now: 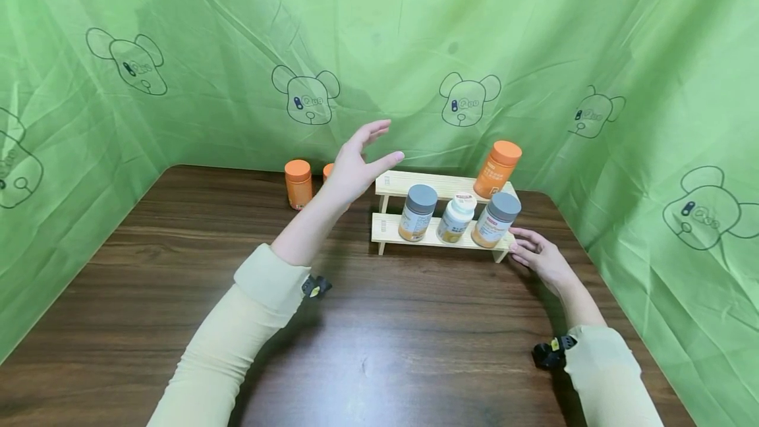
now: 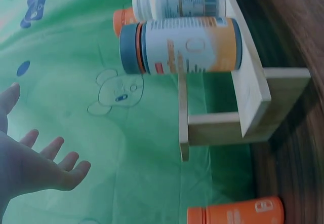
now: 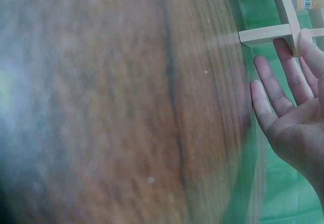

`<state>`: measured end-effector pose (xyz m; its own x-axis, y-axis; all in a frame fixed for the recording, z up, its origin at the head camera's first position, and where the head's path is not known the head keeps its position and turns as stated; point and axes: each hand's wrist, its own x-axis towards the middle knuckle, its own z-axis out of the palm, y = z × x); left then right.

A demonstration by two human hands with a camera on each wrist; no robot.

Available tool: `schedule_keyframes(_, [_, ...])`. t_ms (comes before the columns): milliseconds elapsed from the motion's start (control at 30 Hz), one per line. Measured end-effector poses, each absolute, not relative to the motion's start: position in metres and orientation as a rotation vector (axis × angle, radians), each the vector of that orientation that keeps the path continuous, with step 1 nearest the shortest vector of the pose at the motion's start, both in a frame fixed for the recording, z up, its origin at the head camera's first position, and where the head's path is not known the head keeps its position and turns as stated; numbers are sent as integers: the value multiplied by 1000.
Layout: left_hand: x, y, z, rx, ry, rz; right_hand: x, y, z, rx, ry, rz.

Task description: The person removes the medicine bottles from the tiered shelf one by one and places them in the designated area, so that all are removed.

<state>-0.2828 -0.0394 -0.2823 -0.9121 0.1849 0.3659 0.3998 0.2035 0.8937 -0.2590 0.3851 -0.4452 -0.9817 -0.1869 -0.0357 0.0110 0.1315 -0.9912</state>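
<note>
Jerking the wooden shelf (image 1: 427,183) could topple what stands on it: the right grip (image 1: 544,261) pinches only the lower step's (image 1: 385,225) right end, and the left grip (image 1: 354,169) hangs spread, empty. Count: one shelf on the tabletop (image 1: 379,328); on it two grey-lidded bottles (image 1: 417,216) (image 1: 495,223), one white-lidded bottle (image 1: 455,220), one orange bottle (image 1: 497,171); left of it two more orange bottles (image 1: 299,186) (image 1: 328,170), one partly hidden.

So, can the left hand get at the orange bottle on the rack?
Probably yes: the left hand is empty, and the orange bottle stands alone on the upper shelf, its side free.
</note>
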Motion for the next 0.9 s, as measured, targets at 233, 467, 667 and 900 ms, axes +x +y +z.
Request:
schedule_keyframes(233, [-286, -12, -278, -599, -2304, -1811, -258, 384, -444, -163, 2252, -1966])
schedule_keyframes(467, [-287, 13, -273, -651, -2281, -1870, -258, 385, -444, -147, 2253, -1960])
schedule_keyframes(667, [-293, 33, -275, -714, -2283, -1898, -258, 385, -444, -150, 2247, -1959])
schedule_keyframes(900, [-300, 53, -276, -753, -2348, -1855, -259, 385, -443, -139, 2264, -1946])
